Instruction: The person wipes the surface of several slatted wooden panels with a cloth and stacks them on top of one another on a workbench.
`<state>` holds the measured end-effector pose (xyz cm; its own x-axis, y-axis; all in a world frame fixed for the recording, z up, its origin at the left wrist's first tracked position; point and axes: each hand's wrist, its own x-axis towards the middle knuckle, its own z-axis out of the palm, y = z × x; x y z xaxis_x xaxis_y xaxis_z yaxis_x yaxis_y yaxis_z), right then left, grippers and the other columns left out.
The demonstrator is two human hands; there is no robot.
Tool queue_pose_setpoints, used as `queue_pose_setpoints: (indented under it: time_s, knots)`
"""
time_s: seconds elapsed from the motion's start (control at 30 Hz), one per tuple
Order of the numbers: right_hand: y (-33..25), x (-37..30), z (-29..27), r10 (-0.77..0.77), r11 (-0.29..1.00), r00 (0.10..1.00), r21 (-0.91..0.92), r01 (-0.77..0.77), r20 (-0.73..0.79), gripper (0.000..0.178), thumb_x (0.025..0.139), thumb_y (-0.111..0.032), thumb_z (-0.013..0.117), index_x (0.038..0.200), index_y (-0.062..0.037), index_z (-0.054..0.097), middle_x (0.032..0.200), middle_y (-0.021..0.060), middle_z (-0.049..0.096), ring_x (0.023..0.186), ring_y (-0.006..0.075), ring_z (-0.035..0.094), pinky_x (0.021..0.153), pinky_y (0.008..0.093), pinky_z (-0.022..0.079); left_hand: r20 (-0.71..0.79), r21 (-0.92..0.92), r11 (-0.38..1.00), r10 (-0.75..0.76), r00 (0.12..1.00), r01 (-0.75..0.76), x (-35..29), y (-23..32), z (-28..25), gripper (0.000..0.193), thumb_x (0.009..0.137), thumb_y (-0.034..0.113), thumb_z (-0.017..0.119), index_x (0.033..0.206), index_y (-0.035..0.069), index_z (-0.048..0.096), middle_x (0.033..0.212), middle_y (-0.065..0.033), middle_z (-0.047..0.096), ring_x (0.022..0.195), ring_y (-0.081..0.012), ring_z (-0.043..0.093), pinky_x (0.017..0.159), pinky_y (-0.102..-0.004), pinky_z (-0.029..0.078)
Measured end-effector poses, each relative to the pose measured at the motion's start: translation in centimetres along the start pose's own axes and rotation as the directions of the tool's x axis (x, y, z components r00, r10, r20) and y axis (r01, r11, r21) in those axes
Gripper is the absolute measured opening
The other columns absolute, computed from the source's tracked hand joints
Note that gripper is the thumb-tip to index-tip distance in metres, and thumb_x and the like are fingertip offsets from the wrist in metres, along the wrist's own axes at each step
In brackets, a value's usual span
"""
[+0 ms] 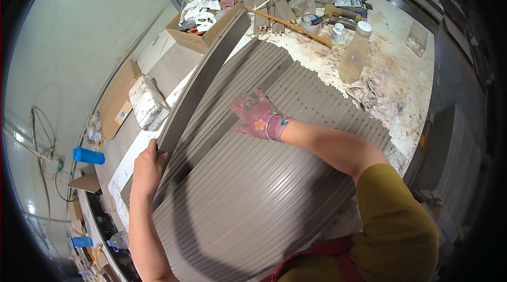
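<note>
A long grey-brown board [203,73] stands on its edge along the left side of a broad row of narrow grey-brown strips [253,176]. My bare left hand [149,168] grips this board near its lower end, thumb on the near face, with the other fingers partly hidden behind it. Over the strips lies my right hand [259,118], in a pink flowered glove with a bracelet at the wrist. Its fingers are spread and hold nothing. Beside those fingers, a few strips sit flatter or lower than the others around them.
A cardboard box [203,36] of rags stands beyond the board. A wrapped white block [148,102] and a blue bottle [88,156] are at left. Far right on the worktable [388,33] are a cloudy plastic bottle [355,54], a crumpled rag [376,98] and a power tool [343,13].
</note>
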<state>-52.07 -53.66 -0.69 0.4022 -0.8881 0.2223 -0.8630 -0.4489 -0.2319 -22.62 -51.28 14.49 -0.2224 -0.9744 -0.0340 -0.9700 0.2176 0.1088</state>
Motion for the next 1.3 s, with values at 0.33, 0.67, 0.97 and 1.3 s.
queue_pose_setpoints:
  time_s: [0.33,0.67,0.97,1.3]
  knots:
    - [-0.2,-2.1,-1.6,-0.008,1.0,1.0,0.0,0.008,0.006,0.055,0.088,-0.049,0.056,0.123,-0.0065,0.057,0.129,0.0136,0.053,0.123,0.0322,0.048,0.11,0.0569,0.021,0.042,0.023,0.994,0.107,0.993,-0.108,1.3,0.6,2.4,0.025,0.085,0.013,0.064,0.1,-0.001,0.049,0.085,-0.0249,0.063,0.085,-0.0433,0.06,0.073,-0.0485,0.047]
    - [-0.6,-2.5,-1.1,-0.011,0.999,1.0,-0.043,0.012,0.017,0.059,0.092,-0.049,0.048,0.129,-0.0033,0.052,0.137,0.0139,0.048,0.13,0.0286,0.041,0.109,0.0497,0.024,0.155,0.158,0.97,0.16,0.975,-0.185,3.6,2.1,6.1,0.026,0.085,0.015,0.064,0.1,0.0,0.048,0.084,-0.0224,0.065,0.082,-0.0409,0.062,0.072,-0.0482,0.049]
    - [-0.3,-2.9,-0.7,-0.042,0.999,0.999,0.015,0.043,-0.022,0.059,0.09,-0.046,0.051,0.128,-0.0009,0.052,0.133,0.0174,0.048,0.13,0.0285,0.041,0.108,0.046,0.026,0.139,0.227,0.952,0.175,0.975,-0.204,2.9,3.5,7.6,0.026,0.086,0.015,0.062,0.101,0.002,0.046,0.087,-0.0215,0.065,0.083,-0.0415,0.062,0.071,-0.049,0.05]
    - [-0.5,-2.8,-1.0,-0.016,1.0,0.998,0.007,0.016,0.057,0.059,0.091,-0.045,0.051,0.131,-0.0018,0.05,0.138,0.0174,0.044,0.132,0.0289,0.038,0.111,0.0465,0.023,0.102,0.265,0.926,0.249,0.963,-0.268,3.6,2.7,10.4,0.022,0.089,0.015,0.057,0.108,0.005,0.052,0.101,-0.0156,0.058,0.096,-0.0343,0.059,0.077,-0.0431,0.051]
